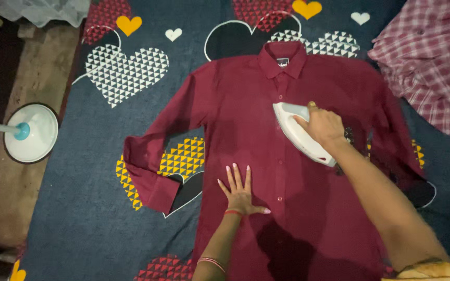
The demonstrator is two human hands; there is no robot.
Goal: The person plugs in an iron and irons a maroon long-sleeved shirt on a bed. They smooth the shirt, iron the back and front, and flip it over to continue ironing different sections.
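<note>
On the heart-patterned blanket [100, 208], a maroon shirt [246, 119] is being pressed flat by the open-fingered left hand [240, 192] while a white iron [299, 134] is being gripped by the right hand [323, 125].

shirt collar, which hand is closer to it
Right. The right hand, gripping the white iron, sits just below the maroon shirt's collar; the left hand lies flat lower down on the shirt front.
</note>
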